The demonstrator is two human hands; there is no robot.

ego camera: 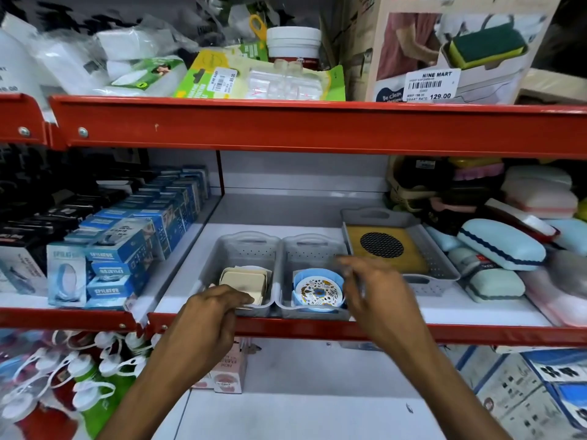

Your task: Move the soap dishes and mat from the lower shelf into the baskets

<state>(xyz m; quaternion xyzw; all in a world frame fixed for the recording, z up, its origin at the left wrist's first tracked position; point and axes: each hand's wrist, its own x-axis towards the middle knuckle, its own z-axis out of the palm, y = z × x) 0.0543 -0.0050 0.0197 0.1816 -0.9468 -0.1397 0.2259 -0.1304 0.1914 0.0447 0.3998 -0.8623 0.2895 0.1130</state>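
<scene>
left hand (212, 308) grips left basket (241, 249) rim

Behind the 2 small grey baskets (244, 265) the white shelf floor (286, 208) lay bare to the back wall. Blue boxes (139, 242) crowded the left side; the grey tray (441, 258) and stacked soap cases (502, 246) blocked the right. The red shelf rail (301, 128) capped headroom above

Two bare forearms rise from the bottom edge of the frame; no sleeve, watch, ring or glove shows on either; the left hand (209, 315) appears sharp, its knuckles distinct; the right hand (371, 292) is blurred, fingers smeared at centre frame.
</scene>
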